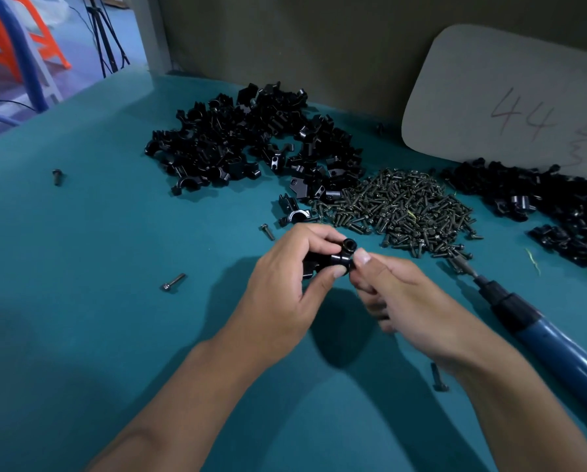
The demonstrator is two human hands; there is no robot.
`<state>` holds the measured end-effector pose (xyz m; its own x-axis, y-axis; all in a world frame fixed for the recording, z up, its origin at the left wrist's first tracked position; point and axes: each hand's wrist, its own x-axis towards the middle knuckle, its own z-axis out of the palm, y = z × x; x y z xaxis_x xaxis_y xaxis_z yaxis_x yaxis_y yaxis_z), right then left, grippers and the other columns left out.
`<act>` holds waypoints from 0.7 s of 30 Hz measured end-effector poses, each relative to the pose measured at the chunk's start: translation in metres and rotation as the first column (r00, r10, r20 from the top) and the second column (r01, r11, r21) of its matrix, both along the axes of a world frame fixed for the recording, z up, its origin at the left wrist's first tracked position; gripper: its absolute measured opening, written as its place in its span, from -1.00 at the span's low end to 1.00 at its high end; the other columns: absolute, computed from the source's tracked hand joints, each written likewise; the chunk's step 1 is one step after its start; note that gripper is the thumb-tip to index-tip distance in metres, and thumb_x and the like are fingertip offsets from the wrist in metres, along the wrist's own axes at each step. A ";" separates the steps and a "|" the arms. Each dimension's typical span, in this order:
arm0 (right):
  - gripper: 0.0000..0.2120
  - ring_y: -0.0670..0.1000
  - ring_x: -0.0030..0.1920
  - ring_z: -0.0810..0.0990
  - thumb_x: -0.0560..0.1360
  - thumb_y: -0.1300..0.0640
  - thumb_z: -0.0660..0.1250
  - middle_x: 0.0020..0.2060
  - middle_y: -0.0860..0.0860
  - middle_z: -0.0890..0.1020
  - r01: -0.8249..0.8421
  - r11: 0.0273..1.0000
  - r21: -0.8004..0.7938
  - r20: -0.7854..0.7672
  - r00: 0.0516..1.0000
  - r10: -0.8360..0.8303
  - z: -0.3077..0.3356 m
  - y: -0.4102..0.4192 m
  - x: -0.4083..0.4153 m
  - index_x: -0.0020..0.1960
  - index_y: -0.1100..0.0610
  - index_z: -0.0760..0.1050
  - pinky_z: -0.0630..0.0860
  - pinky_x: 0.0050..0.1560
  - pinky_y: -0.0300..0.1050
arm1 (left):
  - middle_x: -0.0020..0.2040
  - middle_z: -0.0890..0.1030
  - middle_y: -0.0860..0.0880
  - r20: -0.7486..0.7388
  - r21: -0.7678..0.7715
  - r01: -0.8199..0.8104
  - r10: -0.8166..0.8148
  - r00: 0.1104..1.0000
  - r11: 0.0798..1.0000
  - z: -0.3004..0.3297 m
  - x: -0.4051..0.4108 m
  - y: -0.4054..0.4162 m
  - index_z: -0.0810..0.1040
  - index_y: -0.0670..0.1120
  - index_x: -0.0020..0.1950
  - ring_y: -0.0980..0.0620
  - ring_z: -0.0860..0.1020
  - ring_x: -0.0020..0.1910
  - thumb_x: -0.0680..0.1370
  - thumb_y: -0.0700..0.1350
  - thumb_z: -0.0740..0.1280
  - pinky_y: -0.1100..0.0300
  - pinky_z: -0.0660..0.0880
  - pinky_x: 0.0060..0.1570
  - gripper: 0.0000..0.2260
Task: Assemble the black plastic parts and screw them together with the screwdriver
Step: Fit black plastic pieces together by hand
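Note:
My left hand [285, 284] grips a black plastic part [333, 258] above the teal table, thumb underneath and fingers over the top. My right hand [397, 294] pinches the part's right end, where a round socket faces up. Whether a screw sits under my right fingers is hidden. The screwdriver [530, 321], blue-handled with a black collar, lies on the table to the right, its bit pointing at the screw pile [408, 209]. A large heap of loose black plastic parts [248, 137] lies behind my hands.
A second heap of black parts [550, 206] lies at the far right below a grey board [510, 97] marked 44. Single screws lie scattered: one at the far left [57, 176], one near left [173, 282], one behind my left hand [267, 231], one under my right wrist [436, 376].

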<state>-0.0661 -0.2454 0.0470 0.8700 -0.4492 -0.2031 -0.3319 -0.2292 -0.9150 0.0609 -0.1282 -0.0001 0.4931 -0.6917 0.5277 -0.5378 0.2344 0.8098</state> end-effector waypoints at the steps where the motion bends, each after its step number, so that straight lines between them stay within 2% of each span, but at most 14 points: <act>1: -0.53 -0.12 -0.43 0.25 0.63 -0.28 0.01 -0.46 -0.15 0.32 -0.018 0.989 -0.150 -0.034 0.999 0.013 0.000 -0.002 -0.002 -0.28 0.02 0.29 0.26 -0.39 -0.21 | 0.18 0.60 0.15 -0.061 0.022 0.013 -0.012 0.998 1.000 -0.001 0.000 0.000 0.48 0.00 0.08 0.12 0.58 0.20 0.58 -0.16 0.38 0.22 0.51 0.18 -0.86; 3: -0.51 -0.10 -0.36 0.36 0.59 -0.39 -0.02 -0.39 -0.13 0.43 -0.061 0.900 -0.431 -0.093 0.995 0.023 0.001 -0.005 -0.006 -0.21 -0.04 0.36 0.37 -0.27 -0.04 | 0.14 0.61 0.20 -0.203 0.050 0.052 -0.040 0.978 0.997 -0.002 0.000 -0.001 0.49 0.01 0.06 0.16 0.58 0.22 0.57 -0.10 0.38 0.31 0.47 0.19 -0.89; 4: -0.57 -0.11 -0.33 0.40 0.58 -0.39 0.00 -0.35 -0.14 0.46 -0.063 0.862 -0.503 -0.101 0.995 0.014 0.001 -0.007 -0.008 -0.15 -0.08 0.37 0.38 -0.25 0.01 | 0.14 0.61 0.23 -0.253 0.055 0.065 -0.049 0.966 0.996 -0.003 0.000 -0.002 0.50 0.03 0.07 0.18 0.57 0.23 0.57 -0.08 0.38 0.35 0.44 0.19 -0.89; 7: -0.72 -0.06 -0.25 0.43 0.61 -0.29 0.02 -0.22 -0.19 0.49 -0.079 0.775 -0.627 -0.094 0.995 0.026 0.001 -0.009 -0.008 -0.08 -0.13 0.32 0.35 -0.29 -0.02 | 0.13 0.61 0.28 -0.346 0.051 0.087 -0.065 0.936 0.995 -0.005 0.002 -0.004 0.51 0.06 0.05 0.21 0.56 0.23 0.55 -0.04 0.39 0.38 0.42 0.20 -0.88; 10: -0.63 -0.06 -0.21 0.43 0.63 -0.31 -0.10 -0.17 -0.18 0.46 -0.103 0.715 -0.692 -0.093 0.994 0.053 -0.003 -0.009 -0.005 -0.12 -0.09 0.26 0.37 -0.27 0.01 | 0.14 0.61 0.27 -0.382 0.038 0.115 -0.092 0.920 0.993 -0.007 0.003 -0.004 0.51 0.08 0.05 0.17 0.56 0.24 0.54 -0.03 0.40 0.33 0.44 0.22 -0.87; 12: -0.56 -0.04 -0.24 0.44 0.59 -0.35 -0.17 -0.19 -0.15 0.46 -0.093 0.719 -0.689 -0.093 0.995 0.040 -0.006 -0.009 -0.004 -0.14 -0.06 0.26 0.42 -0.25 0.05 | 0.15 0.60 0.26 -0.373 0.047 0.132 -0.105 0.922 0.990 -0.007 0.002 -0.004 0.51 0.09 0.06 0.16 0.56 0.26 0.54 0.03 0.39 0.29 0.45 0.25 -0.86; 15: -0.56 -0.04 -0.32 0.41 0.61 -0.35 -0.10 -0.31 -0.12 0.47 -0.021 0.780 -0.625 -0.015 1.000 0.014 -0.012 -0.007 -0.002 -0.18 -0.05 0.29 0.33 -0.31 -0.10 | 0.17 0.59 0.24 -0.349 0.045 0.126 -0.103 0.931 0.991 -0.006 0.002 -0.003 0.50 0.08 0.07 0.14 0.55 0.27 0.55 0.03 0.37 0.24 0.45 0.26 -0.86; 18: -0.59 -0.11 -0.37 0.33 0.70 -0.16 0.03 -0.43 -0.16 0.40 0.066 0.891 -0.448 0.078 0.996 -0.035 -0.014 -0.001 0.003 -0.30 -0.12 0.31 0.26 -0.31 -0.18 | 0.17 0.60 0.20 -0.329 0.034 0.115 -0.097 0.939 0.993 -0.005 0.001 -0.003 0.49 0.05 0.08 0.08 0.56 0.27 0.56 0.02 0.37 0.14 0.47 0.27 -0.85; 21: -0.56 -0.10 -0.38 0.27 0.69 -0.13 0.06 -0.46 -0.16 0.36 0.133 0.955 -0.265 0.107 0.988 -0.108 -0.011 0.004 0.007 -0.34 -0.09 0.34 0.26 -0.24 0.02 | 0.17 0.60 0.19 -0.334 0.018 0.115 -0.102 0.937 0.993 -0.005 -0.001 -0.002 0.50 0.04 0.09 0.06 0.56 0.27 0.57 -0.01 0.38 0.11 0.48 0.27 -0.86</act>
<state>-0.0596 -0.2416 0.0357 0.8154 -0.5787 0.0175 -0.2913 -0.4361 -0.8514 0.0599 -0.1307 -0.0048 0.5566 -0.7664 0.3206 -0.2102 0.2434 0.9469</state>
